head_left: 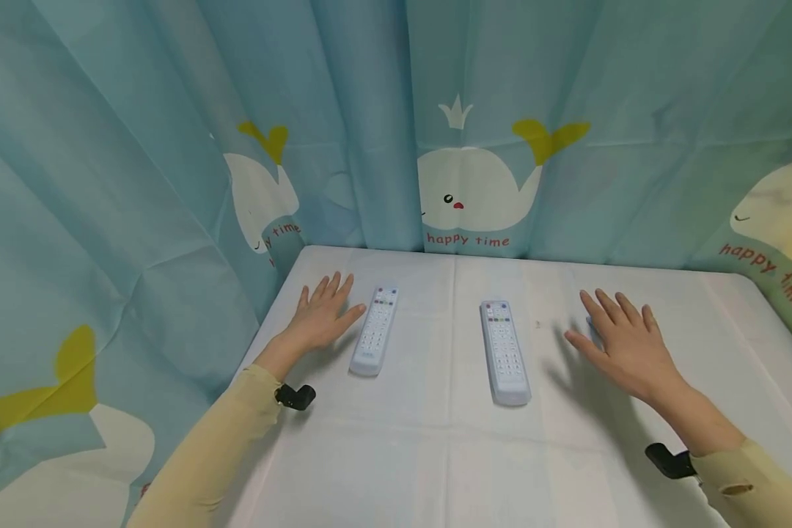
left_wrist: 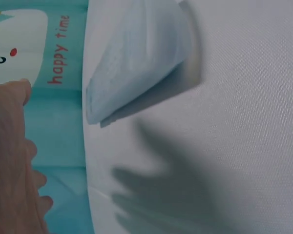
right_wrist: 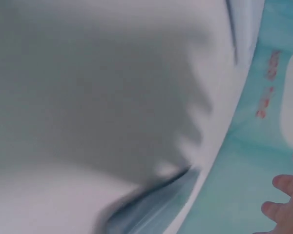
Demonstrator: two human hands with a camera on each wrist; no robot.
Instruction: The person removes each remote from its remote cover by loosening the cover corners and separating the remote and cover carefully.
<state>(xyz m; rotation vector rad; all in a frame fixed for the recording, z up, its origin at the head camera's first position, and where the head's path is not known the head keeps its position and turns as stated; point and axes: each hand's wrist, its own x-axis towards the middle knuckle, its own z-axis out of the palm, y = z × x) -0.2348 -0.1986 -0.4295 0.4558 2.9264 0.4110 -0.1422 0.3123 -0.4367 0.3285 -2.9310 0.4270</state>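
Note:
My left hand (head_left: 318,317) hovers over the table with fingers spread, its thumb close to the upper left side of a white remote control (head_left: 375,331). In the left wrist view that remote (left_wrist: 141,58) lies near the hand's shadow. A second white remote control (head_left: 504,352) lies to the right, buttons up, between the hands. Above the table further right is my right hand (head_left: 627,348), fingers extended and holding nothing. A bluish object (head_left: 594,331) is mostly hidden behind it; the right wrist view shows part of this dark blue-grey object (right_wrist: 158,207), its kind unclear.
A white cloth (head_left: 402,462) with fold lines covers the table. Blue-green curtains (head_left: 369,110) printed with whales hang along the table's back and left side. Black wrist mounts (head_left: 295,397) sit at both sleeves.

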